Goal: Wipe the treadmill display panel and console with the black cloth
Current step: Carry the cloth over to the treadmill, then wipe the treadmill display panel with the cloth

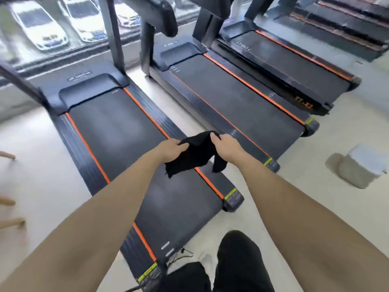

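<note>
Both of my hands hold the black cloth (194, 154) out in front of me, above the rear of the nearest treadmill (117, 131). My left hand (171, 149) grips its left edge and my right hand (226, 146) pinches its upper right corner. Loose ends of the cloth hang down between and below the hands. The treadmill's belt is dark with orange side stripes. Its uprights (111, 32) rise out of the top of the frame. Only the dark underside of a console (166, 15) shows at the top edge, and no display panel is visible.
Two more treadmills (231, 91) (294, 60) stand in a row to the right. A grey padded stool (360, 167) sits on the pale floor at the right. My black trouser legs (237, 264) are at the bottom. Windows ahead show parked cars (40, 28). Wooden furniture legs (8, 154) poke in at the left.
</note>
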`<state>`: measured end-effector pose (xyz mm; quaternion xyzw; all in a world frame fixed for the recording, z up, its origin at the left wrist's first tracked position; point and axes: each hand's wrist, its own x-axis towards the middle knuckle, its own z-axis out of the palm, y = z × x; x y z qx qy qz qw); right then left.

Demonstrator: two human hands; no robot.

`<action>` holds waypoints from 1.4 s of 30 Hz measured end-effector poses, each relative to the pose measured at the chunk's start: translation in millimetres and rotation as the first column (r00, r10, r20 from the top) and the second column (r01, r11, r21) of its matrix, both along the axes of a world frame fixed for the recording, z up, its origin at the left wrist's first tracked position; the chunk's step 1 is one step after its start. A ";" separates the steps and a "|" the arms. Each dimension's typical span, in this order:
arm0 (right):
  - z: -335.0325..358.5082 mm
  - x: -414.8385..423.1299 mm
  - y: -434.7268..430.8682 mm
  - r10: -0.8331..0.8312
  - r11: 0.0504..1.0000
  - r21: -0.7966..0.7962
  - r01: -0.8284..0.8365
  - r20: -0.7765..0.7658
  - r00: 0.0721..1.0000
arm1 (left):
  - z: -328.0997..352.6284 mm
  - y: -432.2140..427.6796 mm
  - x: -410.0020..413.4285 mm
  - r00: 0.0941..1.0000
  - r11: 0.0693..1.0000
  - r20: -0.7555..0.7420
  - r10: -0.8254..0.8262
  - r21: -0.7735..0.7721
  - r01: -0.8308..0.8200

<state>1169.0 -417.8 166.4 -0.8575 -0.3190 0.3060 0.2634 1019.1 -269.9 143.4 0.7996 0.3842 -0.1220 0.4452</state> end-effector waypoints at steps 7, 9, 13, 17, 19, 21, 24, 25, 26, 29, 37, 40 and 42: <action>10.1 -0.4 117.0 0.243 0.966 0.090 -0.243 0.009 0.970 | 28.1 71.5 -23.3 0.975 0.959 0.018 0.221 0.176 -0.221; 11.7 -2.3 153.9 0.295 0.950 0.106 -0.295 0.021 0.955 | 33.9 98.9 -31.3 0.955 0.925 0.043 0.294 0.239 -0.295; 27.1 -12.9 232.2 0.394 0.903 0.176 -0.393 0.026 0.919 | 53.3 158.8 -50.1 0.905 0.852 0.148 0.398 0.305 -0.425; 44.7 -19.5 332.3 0.473 0.853 0.252 -0.458 0.001 0.881 | 80.7 242.8 -63.8 0.843 0.766 0.198 0.500 0.354 -0.537; 58.4 -23.3 385.1 0.501 0.834 0.272 -0.479 -0.013 0.865 | 98.1 287.5 -70.7 0.811 0.722 0.219 0.542 0.373 -0.583; 80.5 -24.7 432.1 0.525 0.826 0.264 -0.499 -0.038 0.850 | 121.2 328.7 -76.9 0.784 0.692 0.198 0.588 0.378 -0.615; 131.3 -22.2 492.1 0.596 0.791 0.239 -0.563 -0.092 0.798 | 170.4 379.5 -83.2 0.757 0.675 0.130 0.640 0.376 -0.635; 151.9 -19.9 509.0 0.611 0.782 0.231 -0.579 -0.096 0.786 | 189.7 392.5 -84.0 0.749 0.667 0.114 0.653 0.382 -0.640; 173.7 -17.4 524.1 0.618 0.777 0.228 -0.586 -0.102 0.780 | 210.2 403.5 -84.0 0.739 0.657 0.109 0.664 0.385 -0.648; 234.6 -9.7 569.2 0.634 0.760 0.257 -0.597 -0.094 0.768 | 268.3 435.3 -84.0 0.716 0.633 0.115 0.689 0.387 -0.671; 319.6 -7.8 674.8 0.711 0.672 0.227 -0.705 0.069 0.700 | 350.1 525.4 -98.7 0.694 0.583 0.163 0.702 0.430 -0.690; 323.9 -12.9 717.4 0.731 0.641 0.279 -0.715 0.061 0.679 | 355.8 562.1 -105.0 0.677 0.543 0.167 0.716 0.477 -0.692; 324.9 -18.2 751.0 0.746 0.623 0.300 -0.723 0.049 0.664 | 354.2 592.0 -112.5 0.659 0.524 0.172 0.732 0.475 -0.707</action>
